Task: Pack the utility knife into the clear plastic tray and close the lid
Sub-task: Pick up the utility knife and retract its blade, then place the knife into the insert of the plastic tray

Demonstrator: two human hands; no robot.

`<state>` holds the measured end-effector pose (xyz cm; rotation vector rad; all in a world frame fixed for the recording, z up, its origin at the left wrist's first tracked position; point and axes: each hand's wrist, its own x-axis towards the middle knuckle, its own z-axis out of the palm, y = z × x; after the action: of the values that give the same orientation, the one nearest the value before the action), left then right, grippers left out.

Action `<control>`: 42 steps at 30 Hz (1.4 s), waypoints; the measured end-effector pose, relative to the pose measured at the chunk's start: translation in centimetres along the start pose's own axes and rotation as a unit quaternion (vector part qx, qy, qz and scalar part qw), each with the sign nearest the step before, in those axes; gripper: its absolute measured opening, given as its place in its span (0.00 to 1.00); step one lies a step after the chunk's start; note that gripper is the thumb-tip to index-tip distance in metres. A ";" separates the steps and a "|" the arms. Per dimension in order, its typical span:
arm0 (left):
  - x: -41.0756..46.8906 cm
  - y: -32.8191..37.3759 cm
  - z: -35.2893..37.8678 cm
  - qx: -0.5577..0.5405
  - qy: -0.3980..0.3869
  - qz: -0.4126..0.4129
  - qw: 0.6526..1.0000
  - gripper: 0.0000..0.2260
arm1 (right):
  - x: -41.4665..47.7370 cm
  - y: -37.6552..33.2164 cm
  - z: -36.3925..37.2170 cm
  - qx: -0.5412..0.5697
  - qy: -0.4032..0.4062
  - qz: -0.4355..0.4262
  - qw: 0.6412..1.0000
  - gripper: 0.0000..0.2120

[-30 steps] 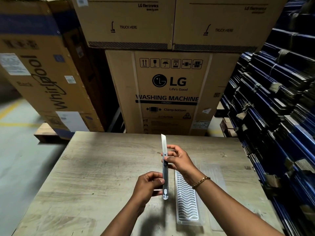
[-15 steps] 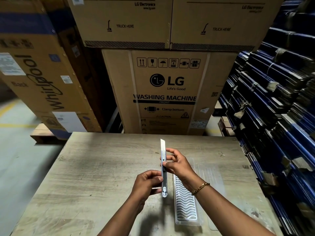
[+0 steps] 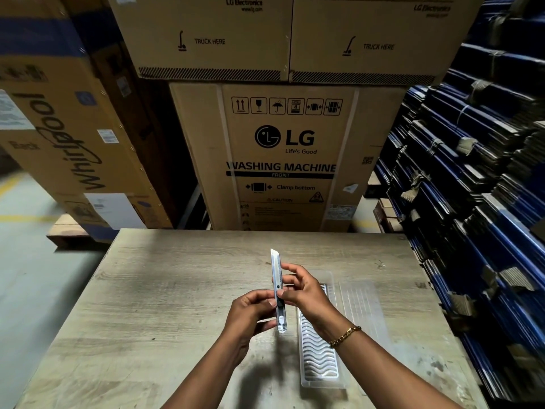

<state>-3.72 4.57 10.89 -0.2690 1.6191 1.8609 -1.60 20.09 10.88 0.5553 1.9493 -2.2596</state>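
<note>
A slim silver utility knife [image 3: 276, 270] is held above the table, pointing away from me, with part of its blade out at the far end. My left hand [image 3: 250, 314] grips the lower handle from the left. My right hand [image 3: 303, 293] pinches the middle of the handle at the dark slider, its other fingers spread. The clear plastic tray [image 3: 318, 358], with a wavy ribbed bottom, lies open on the table just right of the knife. Its clear lid [image 3: 359, 308] lies flat to the right of it. My right wrist hides part of the tray.
The wooden table [image 3: 165, 305] ends at stacked cardboard appliance boxes [image 3: 283, 149]. Bundles of blue flattened cartons [image 3: 472, 187] are piled along the right edge. A tilted Whirlpool box [image 3: 67, 137] stands on a pallet at the left, over grey floor.
The visible blade has become shorter as my right thumb moved down the handle with the slider. Both hands keep hold of the knife above the table.
</note>
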 end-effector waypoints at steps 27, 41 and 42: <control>0.3 -1.6 0.6 0.009 0.013 -0.011 1.000 0.06 | -1.9 3.2 -1.0 -0.025 0.022 0.031 0.999 0.24; 0.7 -5.1 5.3 0.088 -0.024 -0.066 0.994 0.07 | -4.1 6.7 -5.6 -0.017 0.122 0.124 0.985 0.13; 0.8 -5.3 5.7 0.091 -0.023 -0.069 0.993 0.07 | -4.1 7.0 -5.9 -0.013 0.129 0.130 0.983 0.12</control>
<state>0.21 10.38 7.42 -0.2513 1.6812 1.5937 5.61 24.03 5.12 1.0794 1.8764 -2.0828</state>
